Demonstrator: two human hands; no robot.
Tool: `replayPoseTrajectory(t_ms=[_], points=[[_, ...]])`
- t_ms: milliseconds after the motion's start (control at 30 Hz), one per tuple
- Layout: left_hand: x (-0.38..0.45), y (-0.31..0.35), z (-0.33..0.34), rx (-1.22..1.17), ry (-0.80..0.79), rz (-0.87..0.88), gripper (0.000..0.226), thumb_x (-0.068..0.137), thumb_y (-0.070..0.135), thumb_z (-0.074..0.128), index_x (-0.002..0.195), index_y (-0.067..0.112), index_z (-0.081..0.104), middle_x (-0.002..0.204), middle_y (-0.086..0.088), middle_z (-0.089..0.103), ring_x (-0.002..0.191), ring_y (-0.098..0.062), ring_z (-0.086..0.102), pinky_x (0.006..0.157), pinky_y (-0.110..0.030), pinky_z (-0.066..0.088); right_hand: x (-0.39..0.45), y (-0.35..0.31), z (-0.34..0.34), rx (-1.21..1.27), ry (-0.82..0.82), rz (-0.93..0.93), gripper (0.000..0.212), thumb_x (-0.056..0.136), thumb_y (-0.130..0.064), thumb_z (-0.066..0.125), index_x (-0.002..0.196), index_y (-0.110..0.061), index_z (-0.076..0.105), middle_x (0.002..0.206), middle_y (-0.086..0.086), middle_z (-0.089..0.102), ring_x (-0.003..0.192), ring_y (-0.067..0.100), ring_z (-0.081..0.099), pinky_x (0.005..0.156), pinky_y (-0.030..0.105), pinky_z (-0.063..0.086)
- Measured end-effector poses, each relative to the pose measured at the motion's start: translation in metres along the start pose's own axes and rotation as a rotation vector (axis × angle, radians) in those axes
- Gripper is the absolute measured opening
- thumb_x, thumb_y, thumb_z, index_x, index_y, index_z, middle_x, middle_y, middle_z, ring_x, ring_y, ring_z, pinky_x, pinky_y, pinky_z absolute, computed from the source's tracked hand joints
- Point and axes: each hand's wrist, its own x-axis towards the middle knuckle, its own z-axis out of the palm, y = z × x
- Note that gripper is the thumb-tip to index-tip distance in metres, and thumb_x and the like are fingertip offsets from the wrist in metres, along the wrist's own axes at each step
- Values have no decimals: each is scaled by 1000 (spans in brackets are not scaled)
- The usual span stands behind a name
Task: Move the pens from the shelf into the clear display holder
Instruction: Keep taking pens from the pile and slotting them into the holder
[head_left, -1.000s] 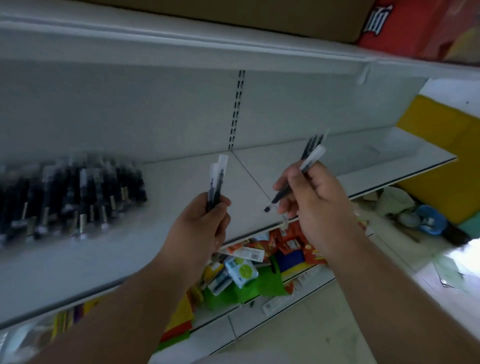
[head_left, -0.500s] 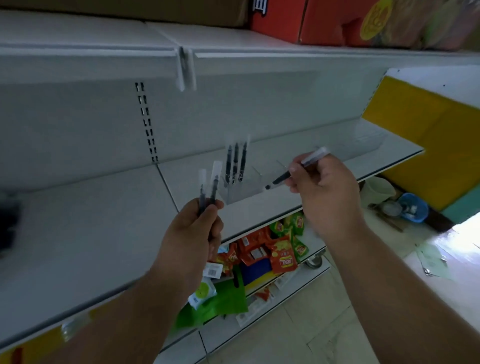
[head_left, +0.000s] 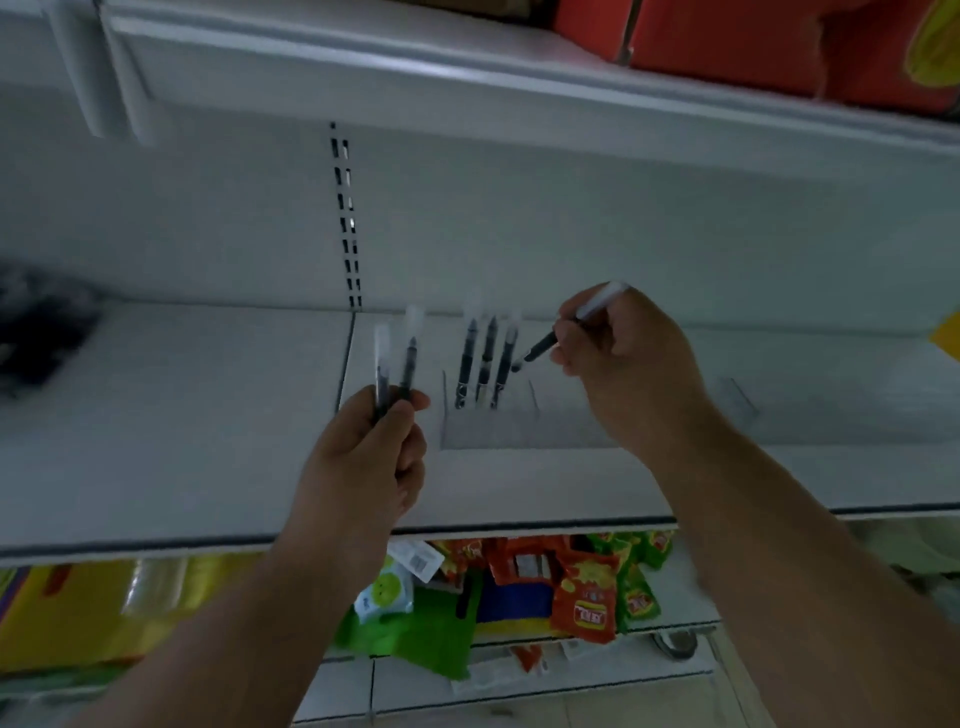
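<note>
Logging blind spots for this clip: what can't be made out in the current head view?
- Dark pile at the left edge: blurred and cut off, contents unreadable.
- Clear holder: near-transparent, its walls and compartments barely traceable.
- Lower ends of the two pens: hidden in the left hand.
- Right hand grip: pen mid-barrel covered by fingers.
</note>
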Motion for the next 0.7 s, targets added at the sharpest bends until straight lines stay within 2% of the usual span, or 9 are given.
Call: replayPoseTrajectory(t_ms=[100, 167, 200, 433, 500, 600, 633, 700], points=[[-11, -10, 12, -28, 85, 32, 24, 104, 8, 39, 95, 9, 61, 58, -1, 34, 45, -12, 22, 41, -23, 18, 19, 3, -6, -19, -118, -101, 12, 96, -18, 57, 90, -28, 56, 81, -8, 67, 77, 10, 68, 80, 43, 57], [-20, -18, 21, -44, 124, 41, 23, 103, 9, 39, 97, 9, 61, 58, -2, 34, 45, -12, 23, 40, -23, 19, 30, 4, -10, -89, -180, -177, 2, 97, -19, 55, 96, -20, 58, 81, -6, 67, 76, 11, 67, 80, 40, 56], [-24, -22, 24, -53, 147, 37, 22, 103, 9, 39, 98, 9, 61, 59, -2, 34, 45, -12, 23, 39, -22, 20, 34, 5, -12, -116, -197, -201, 4, 97, -20, 55, 98, -16, 58, 82, -4, 67, 76, 12, 67, 79, 40, 55], [-35, -29, 46, -80, 215, 47, 23, 103, 7, 40, 96, 9, 62, 60, -3, 34, 47, -13, 23, 39, -21, 21, 47, 16, -21, -182, -314, -287, 6, 95, -25, 58, 97, -20, 60, 84, -8, 66, 79, 12, 66, 79, 34, 54], [-36, -30, 51, -83, 213, 42, 23, 102, 6, 40, 96, 8, 63, 60, -3, 33, 47, -12, 23, 39, -20, 22, 45, 21, -14, -198, -347, -286, 6, 94, -28, 60, 96, -22, 60, 83, -9, 66, 79, 11, 66, 75, 27, 51], [-38, -31, 53, -86, 217, 43, 22, 102, 5, 40, 98, 6, 62, 60, -3, 33, 47, -12, 23, 40, -20, 21, 43, 26, -2, -257, -385, -295, 12, 93, -33, 63, 90, -22, 61, 76, -14, 61, 70, 1, 60, 60, 9, 40], [-38, -31, 51, -82, 215, 40, 22, 102, 5, 40, 99, 5, 62, 60, -3, 33, 47, -12, 23, 41, -21, 20, 43, 28, 1, -283, -384, -297, 14, 92, -35, 64, 88, -21, 62, 74, -15, 60, 68, -1, 56, 56, 6, 36], [-37, -29, 48, -69, 196, 30, 21, 102, 6, 40, 101, 5, 61, 60, -3, 34, 47, -13, 23, 41, -22, 19, 41, 29, 4, -301, -384, -268, 20, 91, -38, 66, 86, -19, 64, 74, -13, 60, 66, -2, 53, 56, 13, 37]])
